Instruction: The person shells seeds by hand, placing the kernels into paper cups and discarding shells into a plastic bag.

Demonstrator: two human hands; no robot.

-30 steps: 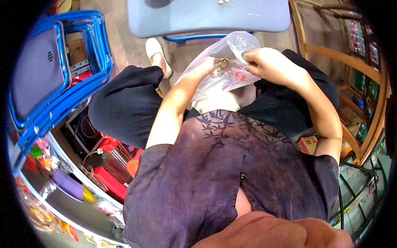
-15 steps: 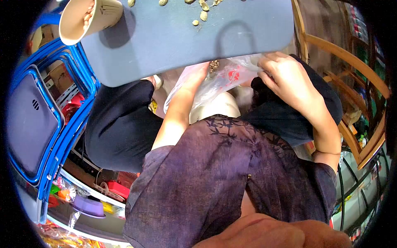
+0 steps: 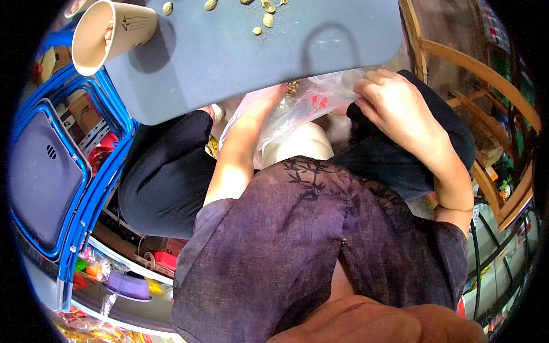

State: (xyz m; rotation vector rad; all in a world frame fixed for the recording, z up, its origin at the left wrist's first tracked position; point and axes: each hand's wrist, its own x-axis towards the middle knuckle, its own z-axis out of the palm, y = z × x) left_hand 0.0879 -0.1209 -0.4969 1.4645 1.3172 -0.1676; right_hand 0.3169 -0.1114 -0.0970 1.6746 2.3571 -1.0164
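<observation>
A thin white plastic bag (image 3: 286,123) with red print hangs below the table's near edge, above my lap. Several peanuts (image 3: 292,88) show inside its mouth. My left hand (image 3: 269,98) reaches into the bag, and the table edge hides its fingers. At the bag's right side my right hand (image 3: 392,100) is closed, its curled fingers gripping the rim. On the grey table (image 3: 229,63) lie several peanut shells (image 3: 267,20). A paper cup (image 3: 123,31) at the table's left corner has shelled peanuts (image 3: 108,35) in it.
Folded blue-framed chairs (image 3: 51,171) lean at the left. A wooden chair (image 3: 480,68) stands at the right. Behind me on the left, a shelf holds a purple container (image 3: 128,286) and colourful packets. A white rounded object (image 3: 306,143) is under the bag, between my legs.
The view has shifted slightly, so the cup and shells appear a little further left. My left hand stays in the bag and my right hand keeps its place at the rim.
</observation>
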